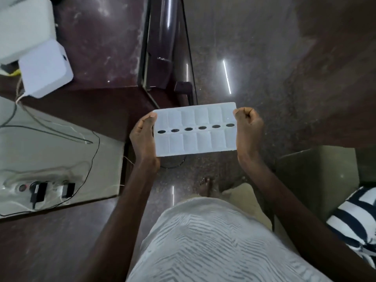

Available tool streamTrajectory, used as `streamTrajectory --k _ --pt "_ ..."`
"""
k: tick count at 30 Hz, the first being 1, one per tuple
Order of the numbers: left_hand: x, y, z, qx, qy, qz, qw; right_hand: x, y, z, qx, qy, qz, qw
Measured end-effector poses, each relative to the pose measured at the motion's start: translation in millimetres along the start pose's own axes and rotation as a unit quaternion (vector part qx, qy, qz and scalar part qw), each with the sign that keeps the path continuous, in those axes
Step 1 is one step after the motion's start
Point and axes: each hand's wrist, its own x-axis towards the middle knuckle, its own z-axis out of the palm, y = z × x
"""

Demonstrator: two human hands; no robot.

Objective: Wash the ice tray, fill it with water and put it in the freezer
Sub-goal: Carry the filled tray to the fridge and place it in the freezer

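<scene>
A white plastic ice tray, with two rows of compartments and a line of dark oval holes down its middle, is held level in front of me above the dark floor. My left hand grips its left short edge, thumb on top. On the opposite short edge, my right hand has its fingers curled over the rim. I cannot tell whether the compartments hold water.
A dark maroon appliance top with its door edge lies ahead on the left, carrying a white box. A power strip with cables sits low on the left. At the right are a grey-green box and striped cloth.
</scene>
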Motion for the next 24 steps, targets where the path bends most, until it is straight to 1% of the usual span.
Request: streamTrajectory --k 6,14,24 --pt "13.4 4.8 78.6 -0.012 0.009 -0.001 1.0 81.0 -11.9 -24.2 -0.006 -0.013 -0.001 1.0" --pt "19.0 4.2 215.9 -0.023 0.022 -0.002 0.999 210.3 -39.5 -83.8 0.008 -0.045 -0.015 0.999" --pt "6.0 5.2 395.1 -0.043 -0.021 -0.017 0.999 351.9 -69.6 -185.8 0.008 -0.01 -0.035 0.999"
